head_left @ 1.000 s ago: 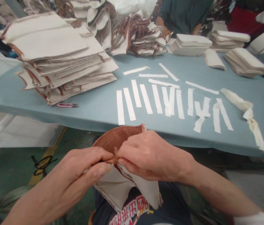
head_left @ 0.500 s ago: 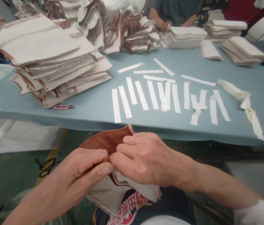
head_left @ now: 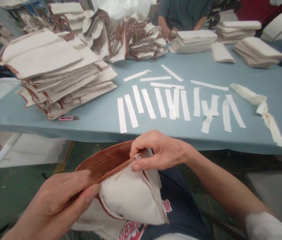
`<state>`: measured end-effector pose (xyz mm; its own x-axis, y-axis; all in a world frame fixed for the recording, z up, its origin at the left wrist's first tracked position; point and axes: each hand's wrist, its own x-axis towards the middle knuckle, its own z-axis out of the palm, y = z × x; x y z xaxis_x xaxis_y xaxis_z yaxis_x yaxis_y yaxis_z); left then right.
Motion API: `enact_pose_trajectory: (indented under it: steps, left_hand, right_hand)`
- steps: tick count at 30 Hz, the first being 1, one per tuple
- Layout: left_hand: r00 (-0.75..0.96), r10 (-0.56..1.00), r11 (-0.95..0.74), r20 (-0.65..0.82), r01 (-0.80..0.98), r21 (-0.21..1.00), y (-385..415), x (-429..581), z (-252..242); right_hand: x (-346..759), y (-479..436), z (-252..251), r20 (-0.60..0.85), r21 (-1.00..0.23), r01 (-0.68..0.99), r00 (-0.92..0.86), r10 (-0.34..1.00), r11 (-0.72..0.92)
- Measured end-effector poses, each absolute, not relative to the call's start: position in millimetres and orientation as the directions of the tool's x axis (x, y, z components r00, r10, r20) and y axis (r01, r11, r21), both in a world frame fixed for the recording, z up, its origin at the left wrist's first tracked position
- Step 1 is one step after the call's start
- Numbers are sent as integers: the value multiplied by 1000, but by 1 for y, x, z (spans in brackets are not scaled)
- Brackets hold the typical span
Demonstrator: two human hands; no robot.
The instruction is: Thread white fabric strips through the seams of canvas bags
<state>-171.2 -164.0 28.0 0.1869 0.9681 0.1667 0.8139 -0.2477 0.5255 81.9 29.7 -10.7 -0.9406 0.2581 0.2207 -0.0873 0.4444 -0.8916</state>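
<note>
Over my lap I hold a cream cloth bag [head_left: 128, 196] with a brown rim and brown lining. My left hand [head_left: 58, 200] pinches the brown rim at its near left end. My right hand [head_left: 156, 151] pinches the rim's far right corner, fingers closed on the cloth. The rim is stretched between the two hands and the bag's mouth gapes toward the table. Several white strips [head_left: 161, 103] lie side by side on the blue table [head_left: 101, 116] just beyond my hands.
A tall stack of cream bags [head_left: 53, 73] stands at the table's left, pink snips [head_left: 68, 118] by its foot. Heaps of brown-trimmed pieces [head_left: 131, 40] and folded white stacks [head_left: 193, 40] line the far edge, where another person [head_left: 181, 13] works. A crumpled cloth strip [head_left: 261, 106] lies right.
My hands, pressed together on the rim before, have drawn apart: the left toward me and left, the right up and right. The bag's rim is now spread and the cream side faces up.
</note>
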Motion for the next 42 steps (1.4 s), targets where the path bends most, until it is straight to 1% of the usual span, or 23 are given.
enact_pose_trajectory:
  steps: [4, 7, 9, 11, 14, 18, 20, 25, 28, 31, 34, 38, 42]
  left_hand:
    - [171, 962, -262, 215, 805, 532, -161, -178, 27]
    - [166, 969, -245, 185, 760, 602, -155, -183, 21]
    - [190, 970, -244, 154, 725, 644, -150, -182, 17]
    - [233, 962, -264, 140, 680, 684, -142, -176, 16]
    - [286, 951, -277, 121, 608, 744, -130, -161, 21]
    - [284, 955, -237, 79, 580, 780, -117, -148, 30]
    - [271, 961, -212, 61, 574, 791, -114, -146, 31]
    - [196, 981, -106, 3, 517, 849, -113, -147, 23]
    - [173, 985, -63, -24, 481, 875, -115, -149, 19]
    - [166, 986, -51, -27, 450, 891, -115, -150, 16]
    - [143, 990, -49, -14, 433, 900, -114, -146, 17]
    - [112, 993, -72, 27, 427, 901, -113, -141, 21]
    - [106, 994, -85, 38, 478, 874, -116, -145, 21]
  right_hand:
    - [82, 25, -5, 286, -834, -111, -925, 249, 541]
    - [80, 21, 1, 351, -787, -151, -907, 234, 598]
    - [77, 17, 3, 402, -766, -212, -895, 194, 607]
    - [73, 14, 5, 420, -739, -236, -894, 158, 630]
    - [67, 10, 6, 418, -663, -194, -897, 144, 723]
    - [64, 9, 6, 403, -544, -75, -897, 182, 835]
    - [65, 10, 6, 374, -557, -55, -908, 191, 829]
    - [62, 16, 0, 296, -739, -99, -937, 188, 666]
    - [58, 20, -6, 309, -824, -173, -935, 173, 539]
    - [55, 21, -9, 315, -866, -209, -933, 172, 454]
    - [54, 18, -7, 287, -861, -158, -935, 206, 483]
    - [55, 11, -3, 253, -801, -48, -931, 265, 597]
    - [52, 7, -1, 240, -755, 4, -928, 283, 656]
